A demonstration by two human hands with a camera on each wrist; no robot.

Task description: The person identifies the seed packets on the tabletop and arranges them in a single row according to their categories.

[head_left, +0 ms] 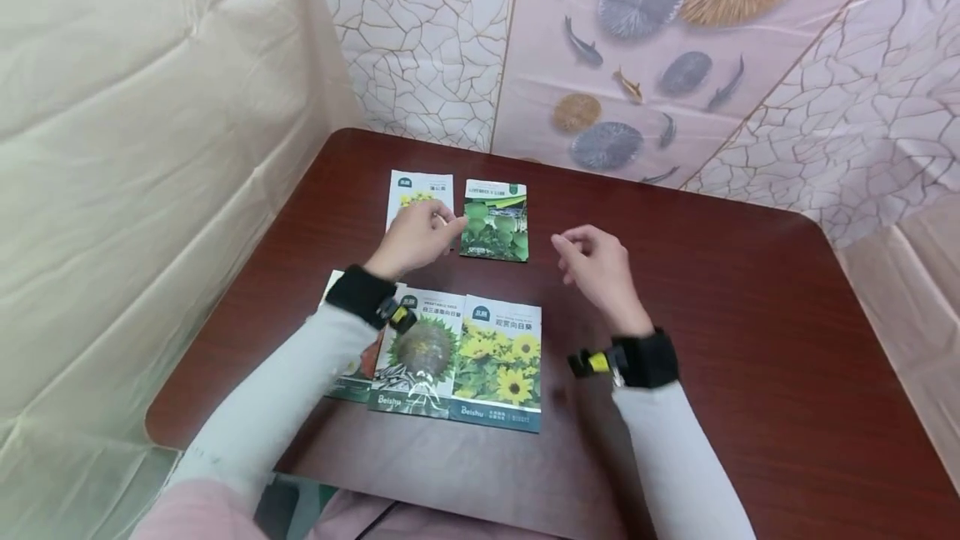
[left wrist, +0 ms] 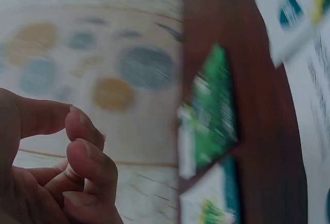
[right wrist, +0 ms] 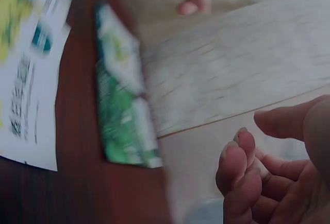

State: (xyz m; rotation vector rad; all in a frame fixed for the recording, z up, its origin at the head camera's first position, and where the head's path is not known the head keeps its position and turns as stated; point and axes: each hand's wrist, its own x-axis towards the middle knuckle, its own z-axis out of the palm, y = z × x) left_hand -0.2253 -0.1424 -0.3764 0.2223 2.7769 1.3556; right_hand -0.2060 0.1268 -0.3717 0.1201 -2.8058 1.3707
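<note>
My left hand (head_left: 417, 238) hovers over the back-left seed packet (head_left: 422, 182), a white one with yellow flowers that it partly covers. Its fingers are loosely curled and empty, as the left wrist view shows. Just right of it lies a green leafy seed packet (head_left: 495, 227). My right hand (head_left: 602, 270) is raised to the right of that packet, fingers loosely bent around nothing. Nearer the front lie a seed packet with a large sunflower head (head_left: 423, 348) and one with yellow sunflowers (head_left: 498, 365), side by side. A third front packet (head_left: 349, 390) is mostly hidden under my left forearm.
The dark red-brown table (head_left: 712, 340) has rounded back corners. A patterned wall covering (head_left: 427, 40) stands behind it, and a pale draped sheet (head_left: 150, 107) hangs on the left. A strapped camera (head_left: 397, 315) sits on my left wrist, another on my right.
</note>
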